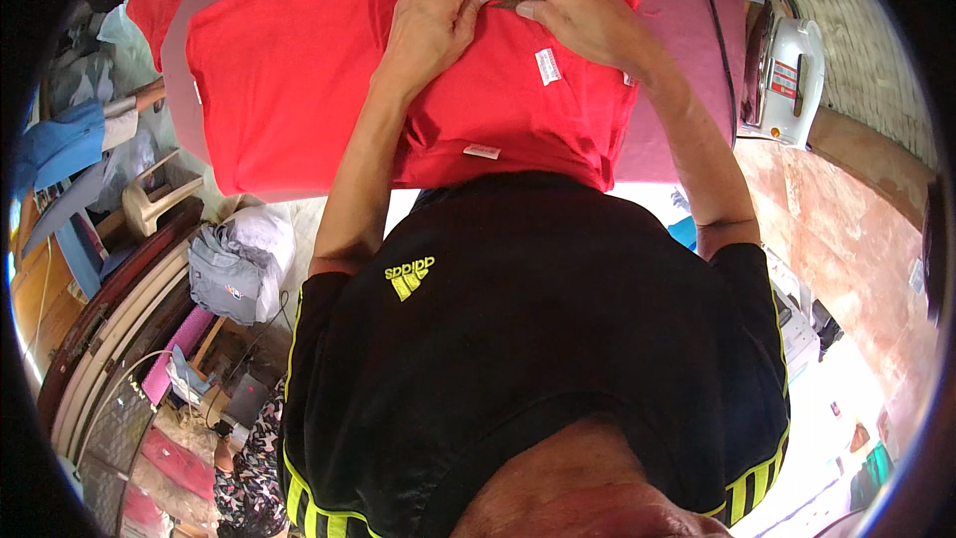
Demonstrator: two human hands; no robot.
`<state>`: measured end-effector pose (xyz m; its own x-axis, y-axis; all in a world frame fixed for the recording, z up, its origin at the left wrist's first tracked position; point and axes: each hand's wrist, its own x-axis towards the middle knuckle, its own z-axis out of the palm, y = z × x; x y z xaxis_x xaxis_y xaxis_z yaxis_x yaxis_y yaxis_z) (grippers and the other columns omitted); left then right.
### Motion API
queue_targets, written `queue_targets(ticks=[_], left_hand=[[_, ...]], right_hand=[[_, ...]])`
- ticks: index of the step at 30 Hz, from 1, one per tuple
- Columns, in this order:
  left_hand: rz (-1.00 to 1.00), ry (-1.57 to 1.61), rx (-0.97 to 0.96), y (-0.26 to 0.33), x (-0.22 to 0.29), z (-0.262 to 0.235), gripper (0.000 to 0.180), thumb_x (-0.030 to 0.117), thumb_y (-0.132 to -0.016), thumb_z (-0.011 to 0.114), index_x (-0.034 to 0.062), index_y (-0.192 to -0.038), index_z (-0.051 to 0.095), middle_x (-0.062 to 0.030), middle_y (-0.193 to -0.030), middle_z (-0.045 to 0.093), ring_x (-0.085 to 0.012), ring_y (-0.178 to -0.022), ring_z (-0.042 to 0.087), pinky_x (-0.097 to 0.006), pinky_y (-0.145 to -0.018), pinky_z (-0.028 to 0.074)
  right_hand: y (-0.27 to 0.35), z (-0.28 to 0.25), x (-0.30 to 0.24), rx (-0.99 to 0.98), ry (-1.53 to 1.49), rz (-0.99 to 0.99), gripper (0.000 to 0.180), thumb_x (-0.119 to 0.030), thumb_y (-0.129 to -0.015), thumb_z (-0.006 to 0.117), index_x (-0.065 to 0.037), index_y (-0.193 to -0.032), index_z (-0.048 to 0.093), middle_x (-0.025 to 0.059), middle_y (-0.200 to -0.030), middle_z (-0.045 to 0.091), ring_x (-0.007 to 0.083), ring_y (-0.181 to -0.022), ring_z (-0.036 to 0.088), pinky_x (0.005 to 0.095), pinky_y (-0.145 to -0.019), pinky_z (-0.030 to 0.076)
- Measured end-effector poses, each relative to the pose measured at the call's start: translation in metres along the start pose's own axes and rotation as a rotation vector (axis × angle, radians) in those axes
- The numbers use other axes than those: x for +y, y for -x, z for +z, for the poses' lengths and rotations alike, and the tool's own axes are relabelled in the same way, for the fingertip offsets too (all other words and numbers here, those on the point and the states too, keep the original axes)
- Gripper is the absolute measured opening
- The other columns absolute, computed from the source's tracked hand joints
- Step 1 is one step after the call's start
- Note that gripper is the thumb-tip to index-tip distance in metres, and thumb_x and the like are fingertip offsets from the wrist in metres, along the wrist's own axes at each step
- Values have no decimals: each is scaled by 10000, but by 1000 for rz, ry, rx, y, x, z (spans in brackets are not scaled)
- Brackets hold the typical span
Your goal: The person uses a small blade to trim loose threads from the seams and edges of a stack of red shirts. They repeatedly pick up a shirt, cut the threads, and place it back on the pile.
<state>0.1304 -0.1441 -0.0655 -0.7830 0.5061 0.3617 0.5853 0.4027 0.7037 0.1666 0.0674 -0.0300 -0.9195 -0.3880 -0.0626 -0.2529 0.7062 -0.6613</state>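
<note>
Red garments (299,90), with small white tags (549,67) on them, lie layered over a pink padded table (687,120). At the far part of the cloth my left hand (435,25) is closed, thumb and fingertips pinched on the red fabric. Close to its right, my right hand (588,20) grips a small, thin brown tool (510,2) between thumb and fingers. The tool's tip points toward my left fingertips, and its exact kind is unclear. Both forearms reach over the near edge of the garments.
A white iron (792,85) stands right of the table, and a dark cord (715,30) runs along that edge. Left are a small wooden stool (159,194) and a bundle of grey clothing (229,274). Someone in patterned clothing (254,478) is at lower left.
</note>
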Motion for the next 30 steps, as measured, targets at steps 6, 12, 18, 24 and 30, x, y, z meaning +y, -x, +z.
queue_targets(ticks=[6, 12, 18, 24, 30], left_hand=[[23, -3, 15, 1, -3, 1, 99, 128, -953, 627, 32, -978, 628, -149, -856, 643, -318, -757, 638, -384, -681, 502], [-112, 180, 18, 3, -9, 0, 75, 72, -928, 629, 11, -971, 622, -165, -848, 643, -336, -734, 631, -404, -667, 503], [-104, 201, 39, 5, -9, 1, 142, 103, -908, 679, 24, -1025, 662, -82, -861, 635, -158, -705, 636, -299, -645, 508], [-68, -109, 110, 10, 18, 16, 205, 152, -786, 779, 58, -964, 735, -103, -918, 653, -295, -812, 663, -397, -686, 533], [-57, -183, 160, 12, 18, 25, 131, 90, -842, 730, 62, -969, 719, -100, -833, 672, -264, -748, 677, -370, -667, 530]], right_hand=[[-2, 0, -2, -20, 56, 17, 255, -281, -974, 570, -50, -1075, 604, 186, -985, 686, 377, -962, 657, 487, -803, 493], [8, -2, 21, -2, -176, -11, 213, -178, -992, 557, -22, -1134, 586, 106, -946, 665, 218, -914, 647, 367, -791, 488], [9, 0, 25, 48, -275, 11, 219, -154, -1034, 517, -12, -1193, 570, 60, -1024, 666, 129, -958, 618, 284, -846, 483], [6, 1, 36, 18, -401, 98, 233, -151, -1053, 492, -12, -1232, 544, 72, -1038, 678, 141, -999, 639, 292, -899, 489], [9, 8, 37, 67, -408, 14, 220, -142, -1048, 494, -12, -1214, 556, 65, -1036, 675, 142, -966, 634, 303, -859, 492]])
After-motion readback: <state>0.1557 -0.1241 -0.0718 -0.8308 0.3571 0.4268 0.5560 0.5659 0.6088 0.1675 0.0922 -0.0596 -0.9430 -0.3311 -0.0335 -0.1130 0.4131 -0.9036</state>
